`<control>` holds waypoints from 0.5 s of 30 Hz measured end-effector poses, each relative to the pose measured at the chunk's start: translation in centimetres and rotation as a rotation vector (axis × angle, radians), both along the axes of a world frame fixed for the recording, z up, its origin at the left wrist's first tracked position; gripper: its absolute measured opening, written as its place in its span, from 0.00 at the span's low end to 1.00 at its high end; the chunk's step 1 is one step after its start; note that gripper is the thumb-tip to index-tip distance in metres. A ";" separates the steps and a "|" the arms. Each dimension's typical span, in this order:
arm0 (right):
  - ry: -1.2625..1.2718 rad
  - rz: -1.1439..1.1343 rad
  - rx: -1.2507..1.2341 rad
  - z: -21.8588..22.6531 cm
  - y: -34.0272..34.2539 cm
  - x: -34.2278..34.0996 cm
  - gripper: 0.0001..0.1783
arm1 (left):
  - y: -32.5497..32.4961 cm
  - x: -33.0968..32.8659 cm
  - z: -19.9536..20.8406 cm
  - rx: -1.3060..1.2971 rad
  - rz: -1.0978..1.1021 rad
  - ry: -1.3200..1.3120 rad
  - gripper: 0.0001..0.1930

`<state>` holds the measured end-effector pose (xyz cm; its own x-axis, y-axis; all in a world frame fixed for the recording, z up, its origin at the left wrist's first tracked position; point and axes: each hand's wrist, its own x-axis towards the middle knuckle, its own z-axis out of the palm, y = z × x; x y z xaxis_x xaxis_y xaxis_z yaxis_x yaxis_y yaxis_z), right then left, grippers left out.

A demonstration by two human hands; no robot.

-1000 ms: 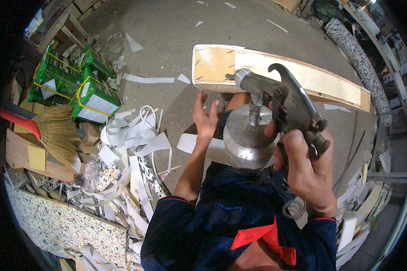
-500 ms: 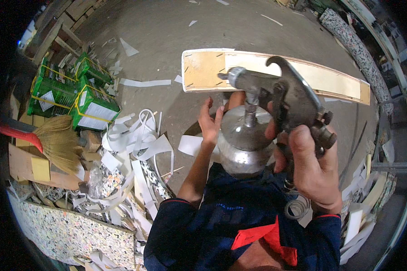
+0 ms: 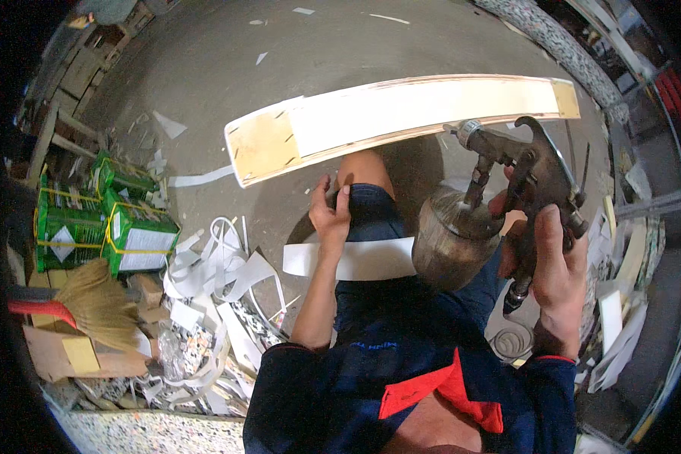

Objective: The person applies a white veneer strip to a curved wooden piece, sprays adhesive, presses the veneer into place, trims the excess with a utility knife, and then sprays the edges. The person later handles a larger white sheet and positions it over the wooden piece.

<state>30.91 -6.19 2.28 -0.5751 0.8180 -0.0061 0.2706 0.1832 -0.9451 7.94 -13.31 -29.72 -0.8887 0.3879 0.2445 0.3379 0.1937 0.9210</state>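
In my right hand I hold a metal spray gun, fingers wrapped round its grip. Its dull silver paint cup hangs above my lap, and the nozzle points left. My left hand is empty beside my knee, fingers apart. A white strip lies across my thigh, between my left forearm and the cup. Beyond my knee sits a long narrow panel, brightly lit white along its middle, with stapled tan ends. The spray gun's nozzle is close to the panel's near edge.
To the left stand green boxes tied with yellow straps and a straw broom. White offcuts lie heaped beside me. A coiled hose is near my right side. Speckled foam lies at the far right.
The spray gun has moved right, away from my left hand, uncovering more of the white strip. My view has shifted, so the panel and floor scraps appear farther left.
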 end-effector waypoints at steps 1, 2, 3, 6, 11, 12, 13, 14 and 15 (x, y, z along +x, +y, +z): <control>-0.009 -0.055 -0.013 0.2 0.0 0.3 0.25 | 0.0 0.1 -0.1 0.011 -0.008 0.015 0.25; 0.002 -0.018 -0.021 0.4 0.1 0.5 0.23 | 0.0 0.2 -0.1 -0.001 -0.004 0.004 0.25; 0.032 -0.043 -0.039 0.5 0.1 0.6 0.19 | 0.0 0.2 -0.1 0.009 -0.010 0.016 0.24; 0.077 0.040 -0.071 0.8 0.4 0.8 0.16 | -0.2 0.7 0.1 0.031 -0.030 0.020 0.23; 0.047 0.159 -0.053 0.5 1.4 1.2 0.23 | -0.6 1.3 0.7 -0.004 -0.088 0.043 0.19; 0.010 0.171 0.002 0.4 1.7 1.3 0.24 | -0.7 1.3 0.7 -0.016 -0.091 0.046 0.19; -0.005 0.148 -0.005 0.2 2.0 1.5 0.26 | -0.7 1.4 0.7 -0.021 -0.087 0.051 0.18; -0.005 0.130 -0.018 0.1 2.3 1.7 0.28 | -0.8 1.4 0.6 -0.015 -0.099 0.055 0.18; 0.011 0.108 -0.047 0.1 2.5 2.0 0.28 | -0.9 1.4 0.5 -0.002 -0.104 0.060 0.18</control>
<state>32.87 -3.67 2.36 -0.6601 0.7503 -0.0360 0.2411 0.1662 -0.9562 9.30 -14.18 -29.18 -0.8274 0.4776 0.2956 0.4111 0.1564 0.8981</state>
